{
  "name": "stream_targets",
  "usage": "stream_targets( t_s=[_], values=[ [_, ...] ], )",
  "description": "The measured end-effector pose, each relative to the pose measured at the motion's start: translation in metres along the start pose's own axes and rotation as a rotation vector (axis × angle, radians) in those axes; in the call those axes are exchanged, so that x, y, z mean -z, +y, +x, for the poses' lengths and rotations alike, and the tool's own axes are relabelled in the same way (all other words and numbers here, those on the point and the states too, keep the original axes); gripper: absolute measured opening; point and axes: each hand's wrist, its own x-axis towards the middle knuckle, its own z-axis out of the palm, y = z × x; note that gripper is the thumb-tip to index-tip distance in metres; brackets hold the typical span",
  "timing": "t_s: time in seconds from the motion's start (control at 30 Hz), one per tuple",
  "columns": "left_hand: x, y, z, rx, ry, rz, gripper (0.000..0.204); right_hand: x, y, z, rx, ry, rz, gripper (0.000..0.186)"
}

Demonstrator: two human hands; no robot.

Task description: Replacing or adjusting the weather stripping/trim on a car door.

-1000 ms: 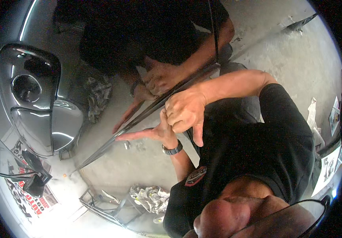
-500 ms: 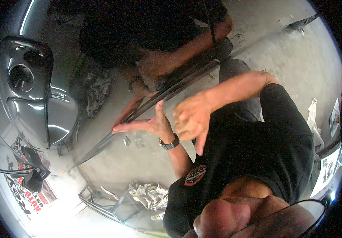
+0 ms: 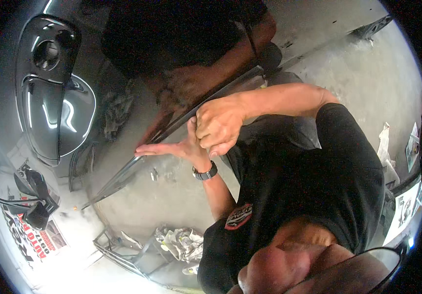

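Note:
My left hand (image 3: 179, 151), with a dark watch (image 3: 205, 171) at the wrist, is open. Its fingers stretch flat toward the lower edge of a glossy black car panel (image 3: 137, 110), and its thumb points up. Against the base of that thumb rests my right hand (image 3: 219, 126), closed in a fist with the knuckles showing. The inside of the fist is hidden, so I cannot make out what it holds, if anything. Both hands are in front of the panel's long edge strip (image 3: 230, 81). The panel mirrors my arms and dark shirt.
A glossy black door handle (image 3: 44, 112) with a round recess is on the panel at left. Below it sits a black angular part (image 3: 37, 196). Crumpled newspaper (image 3: 184, 242) lies by a metal frame (image 3: 123, 255). A printed banner (image 3: 34, 235) is at lower left, above a concrete floor (image 3: 172, 201).
My right fist has moved left and slightly up against my left thumb; before, there was a small gap. The door handle now appears higher and farther right in view.

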Motion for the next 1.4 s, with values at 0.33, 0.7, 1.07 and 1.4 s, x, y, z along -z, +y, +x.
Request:
stream_targets(
  t_s=[0.33, 0.7, 1.07, 1.4],
  values=[
    [-0.002, -0.002, 0.004, -0.032, 0.046, -0.039, 0.141, 0.001, 0.002, 0.005, 0.022, -0.036, -0.024, 0.041],
    [-0.008, 0.003, 0.004, -0.018, 0.034, -0.066, 0.149, 0.018, -0.028, -0.001, -0.171, 0.054, -0.169, 0.041],
    [-0.005, 0.015, 0.005, 0.094, 0.025, -0.158, 0.151, 0.051, -0.101, -0.044, -1.229, 0.597, -0.862, 0.064],
    [-0.007, 0.012, 0.004, 0.062, 0.070, -0.120, 0.150, 0.053, -0.098, -0.032, -1.126, 0.500, -0.950, 0.057]
  ],
)
